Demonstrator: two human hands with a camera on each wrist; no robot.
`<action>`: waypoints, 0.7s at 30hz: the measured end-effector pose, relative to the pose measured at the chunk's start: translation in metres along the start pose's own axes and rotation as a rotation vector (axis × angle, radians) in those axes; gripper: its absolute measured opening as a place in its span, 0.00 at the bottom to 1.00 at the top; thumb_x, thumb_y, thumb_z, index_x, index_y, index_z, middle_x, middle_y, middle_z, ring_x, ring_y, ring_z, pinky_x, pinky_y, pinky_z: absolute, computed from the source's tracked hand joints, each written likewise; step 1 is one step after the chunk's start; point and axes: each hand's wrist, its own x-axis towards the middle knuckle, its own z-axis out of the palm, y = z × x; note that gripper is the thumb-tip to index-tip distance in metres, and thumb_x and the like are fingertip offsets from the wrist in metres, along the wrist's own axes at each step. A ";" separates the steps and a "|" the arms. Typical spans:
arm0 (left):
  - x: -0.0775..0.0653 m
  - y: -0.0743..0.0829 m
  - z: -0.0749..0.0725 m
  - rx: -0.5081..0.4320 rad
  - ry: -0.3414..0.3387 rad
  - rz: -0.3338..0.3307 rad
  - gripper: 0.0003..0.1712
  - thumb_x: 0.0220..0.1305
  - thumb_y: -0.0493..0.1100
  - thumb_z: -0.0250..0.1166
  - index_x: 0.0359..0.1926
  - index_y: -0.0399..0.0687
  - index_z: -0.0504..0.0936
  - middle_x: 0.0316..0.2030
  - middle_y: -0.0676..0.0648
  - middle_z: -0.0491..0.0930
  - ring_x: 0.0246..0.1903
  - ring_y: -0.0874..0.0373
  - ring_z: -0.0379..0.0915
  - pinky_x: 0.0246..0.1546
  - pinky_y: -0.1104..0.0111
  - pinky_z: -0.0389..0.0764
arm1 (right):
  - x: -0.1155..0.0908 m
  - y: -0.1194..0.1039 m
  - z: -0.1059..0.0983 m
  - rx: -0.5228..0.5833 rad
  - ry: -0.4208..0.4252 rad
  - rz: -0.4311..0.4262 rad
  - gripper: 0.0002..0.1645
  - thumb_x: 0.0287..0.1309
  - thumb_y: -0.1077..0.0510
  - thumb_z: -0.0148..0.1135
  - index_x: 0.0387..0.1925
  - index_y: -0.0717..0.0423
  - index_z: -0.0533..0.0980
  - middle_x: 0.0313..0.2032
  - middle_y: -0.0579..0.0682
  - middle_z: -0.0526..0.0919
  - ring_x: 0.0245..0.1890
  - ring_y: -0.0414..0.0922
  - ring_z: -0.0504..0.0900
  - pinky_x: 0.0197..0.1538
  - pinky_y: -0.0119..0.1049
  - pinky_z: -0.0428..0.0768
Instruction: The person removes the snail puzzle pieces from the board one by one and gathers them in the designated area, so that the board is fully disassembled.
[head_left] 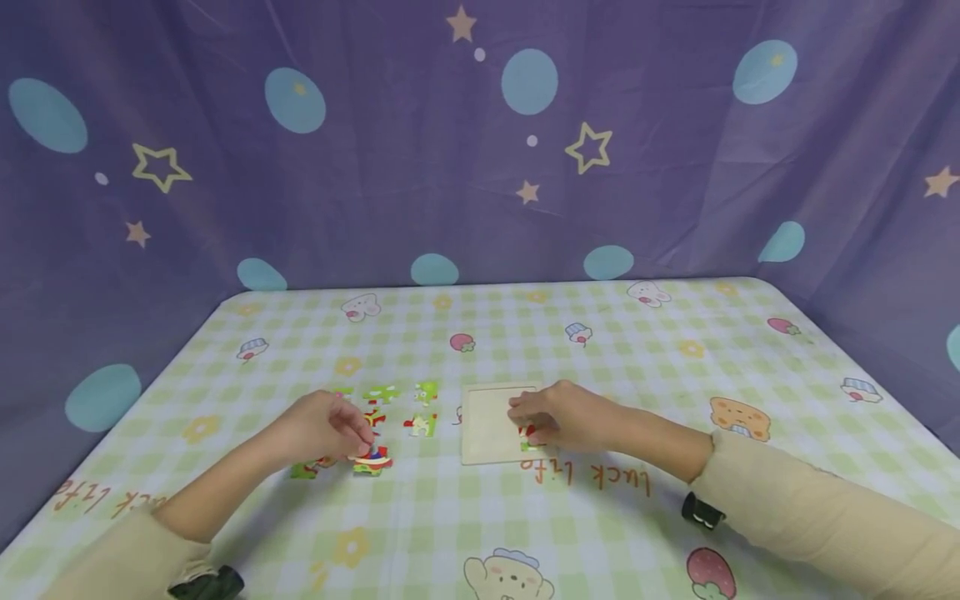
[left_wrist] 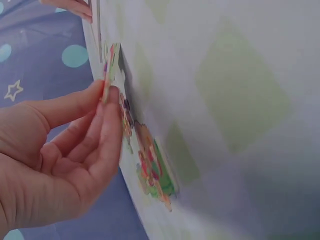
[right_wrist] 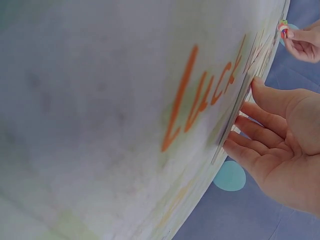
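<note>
My left hand (head_left: 321, 428) pinches a colourful jigsaw piece (head_left: 372, 457) between thumb and fingertips. In the left wrist view that piece (left_wrist: 105, 82) is seen nearly edge-on, tilted up close over the cloth. My right hand (head_left: 576, 417) rests its fingertips on a pale, square puzzle tray (head_left: 487, 429), over its right side. Beneath those fingers a green and red jigsaw piece (head_left: 529, 444) lies in the tray's lower right corner, partly hidden. The right wrist view has the thumb and fingers of this hand (right_wrist: 295, 145) spread along the tray's edge, loosely bent.
Several loose jigsaw pieces lie left of the tray, among them a green one (head_left: 382, 393), one at the back (head_left: 426, 392) and a pale one (head_left: 422, 425). Another piece (head_left: 303, 471) lies below my left wrist. A checked tablecloth (head_left: 600, 542) covers the table; a purple curtain (head_left: 390, 183) hangs behind.
</note>
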 end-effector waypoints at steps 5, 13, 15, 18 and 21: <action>-0.005 0.001 0.002 0.085 0.048 -0.020 0.04 0.53 0.34 0.70 0.30 0.42 0.82 0.20 0.49 0.80 0.18 0.59 0.70 0.21 0.69 0.71 | 0.001 -0.001 -0.001 -0.013 0.000 -0.007 0.23 0.57 0.62 0.65 0.55 0.63 0.77 0.56 0.58 0.80 0.61 0.52 0.77 0.61 0.44 0.76; -0.009 0.000 0.004 0.141 0.121 -0.002 0.03 0.52 0.32 0.69 0.28 0.42 0.82 0.19 0.49 0.79 0.18 0.60 0.70 0.21 0.69 0.73 | 0.001 -0.001 -0.001 -0.021 0.001 -0.012 0.23 0.57 0.62 0.65 0.55 0.63 0.77 0.57 0.59 0.79 0.61 0.52 0.77 0.60 0.43 0.76; -0.009 -0.001 0.004 0.159 0.134 0.014 0.04 0.52 0.33 0.70 0.27 0.44 0.83 0.19 0.50 0.79 0.18 0.60 0.71 0.22 0.68 0.73 | 0.001 -0.001 -0.001 -0.021 0.003 -0.013 0.23 0.57 0.62 0.65 0.55 0.63 0.77 0.57 0.59 0.79 0.61 0.53 0.77 0.60 0.43 0.76; -0.010 -0.002 0.005 0.154 0.142 0.018 0.03 0.52 0.34 0.70 0.27 0.44 0.83 0.19 0.50 0.80 0.18 0.60 0.71 0.20 0.68 0.74 | 0.001 -0.001 -0.001 -0.014 0.000 -0.001 0.23 0.56 0.62 0.65 0.55 0.63 0.77 0.57 0.58 0.79 0.61 0.53 0.76 0.61 0.43 0.76; -0.012 -0.002 0.006 0.158 0.148 0.023 0.03 0.52 0.35 0.70 0.27 0.44 0.83 0.20 0.50 0.80 0.18 0.60 0.71 0.21 0.68 0.74 | 0.000 -0.001 0.000 -0.007 -0.004 0.010 0.23 0.56 0.62 0.65 0.55 0.62 0.77 0.57 0.58 0.79 0.62 0.52 0.76 0.61 0.44 0.76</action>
